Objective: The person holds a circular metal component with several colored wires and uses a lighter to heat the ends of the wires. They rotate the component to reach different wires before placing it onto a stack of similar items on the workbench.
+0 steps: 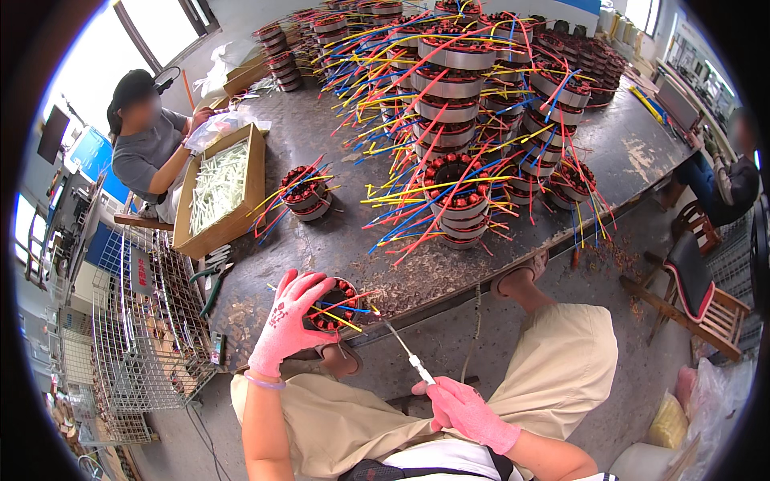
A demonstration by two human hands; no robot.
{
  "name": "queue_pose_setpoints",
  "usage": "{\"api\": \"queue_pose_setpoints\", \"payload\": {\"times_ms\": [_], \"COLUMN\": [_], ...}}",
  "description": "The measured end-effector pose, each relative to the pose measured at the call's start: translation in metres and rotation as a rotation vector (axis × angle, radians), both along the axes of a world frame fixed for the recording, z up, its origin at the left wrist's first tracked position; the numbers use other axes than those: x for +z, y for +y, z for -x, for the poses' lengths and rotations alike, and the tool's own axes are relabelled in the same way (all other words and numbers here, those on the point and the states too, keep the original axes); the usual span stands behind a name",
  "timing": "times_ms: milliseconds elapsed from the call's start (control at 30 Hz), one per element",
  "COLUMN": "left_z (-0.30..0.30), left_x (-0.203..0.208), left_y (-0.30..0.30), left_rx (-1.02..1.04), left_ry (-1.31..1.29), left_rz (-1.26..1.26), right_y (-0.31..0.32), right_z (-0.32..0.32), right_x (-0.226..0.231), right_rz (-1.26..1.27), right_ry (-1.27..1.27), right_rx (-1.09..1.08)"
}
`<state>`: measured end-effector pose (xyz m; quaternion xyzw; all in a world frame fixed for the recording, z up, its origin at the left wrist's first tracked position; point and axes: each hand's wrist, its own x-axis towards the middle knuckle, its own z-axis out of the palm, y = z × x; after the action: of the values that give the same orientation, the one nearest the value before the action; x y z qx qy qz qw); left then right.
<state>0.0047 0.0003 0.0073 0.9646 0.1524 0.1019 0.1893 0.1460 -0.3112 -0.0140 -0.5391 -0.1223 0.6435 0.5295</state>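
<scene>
Gloved Hands Meet Over a Wire-Trailing Motor Ring

A pink-gloved left hand (293,317) curls around a dark, ring-shaped motor stator with copper-red windings (343,292) at the near edge of a scuffed, dark-topped workbench (261,276), just above the worker's knees. Its fingers arch over the far side of the ring and its thumb lies along the near side; the palm hides whether the ring rests fully on the bench. The pink-gloved right hand (468,410) has its fingers closed around the lower end of a slim, white-handled tool with a thin metal shaft (420,369), whose tip points to just beside the wire ends. Whether it touches them is too fine to tell.

The stator, apparently metal packed with coils, looks dense and heavy for its size, rigid in the body and unlikely to give under a squeeze. The firm outer rim appears the best place to take hold. The windings look easier to scuff, and the thin leads seem springy, bendable and poor for lifting. The gloves probably help against a smooth metal side.

Seen from above, the piece shows red coils set in a circle about a dark centre, partly covered by the glove. Blue, yellow and red leads (341,308) fan out toward the right hand. Similar silver-banded stators stand in tall stacks (457,88) farther back, bristling with the same three colours.
</scene>
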Motion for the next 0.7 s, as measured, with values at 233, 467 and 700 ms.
{"api": "queue_pose_setpoints", "payload": {"times_ms": [233, 467, 700], "left_z": [0.0012, 0.0018, -0.002], "left_x": [-0.0015, -0.0001, 0.0047], "left_y": [0.0016, 0.0, -0.0017], "left_rx": [-0.009, 0.011, -0.045], "left_ry": [-0.002, 0.011, 0.02], "left_rz": [-0.004, -0.033, -0.032], "right_y": [-0.0009, -0.0013, -0.0021], "right_z": [0.0011, 0.0001, -0.0014], "right_x": [-0.0022, -0.0018, -0.005], "right_rz": [-0.009, 0.009, 0.01], "right_ry": [0.021, 0.015, 0.006], "right_rx": [-0.015, -0.023, -0.042]}}
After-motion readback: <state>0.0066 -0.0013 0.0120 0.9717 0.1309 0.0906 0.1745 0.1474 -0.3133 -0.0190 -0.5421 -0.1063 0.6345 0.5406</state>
